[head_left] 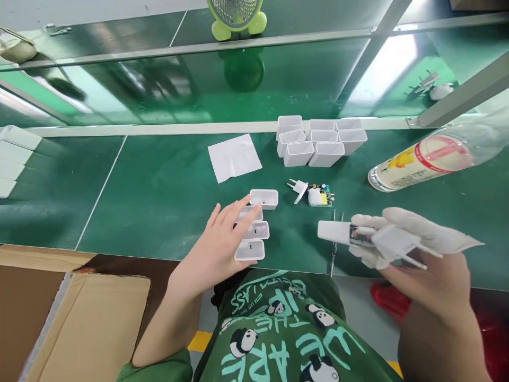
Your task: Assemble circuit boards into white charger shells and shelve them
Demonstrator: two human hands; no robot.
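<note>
Currently, the left hand (222, 233) is lying half-open over the row of white cases (249, 250) near the front edge of the counter (159, 201), fingers loosely spread. The right hand (421, 265) is pinching a white charger (393, 243) between covered fingers, above the counter's front edge, right of the tweezers (334, 246).

1 head-worn view, facing forward and down.

- Green table (159, 196)
- Toward far edge: white cases (326, 151), paper (234, 157)
- Near edge: four white shells (249, 251), tweezers (334, 249)
- Middle: plug piece (299, 189), circuit board (320, 196)
- Right: bottle (421, 162)
- Left edge: white pieces (14, 159)
</note>
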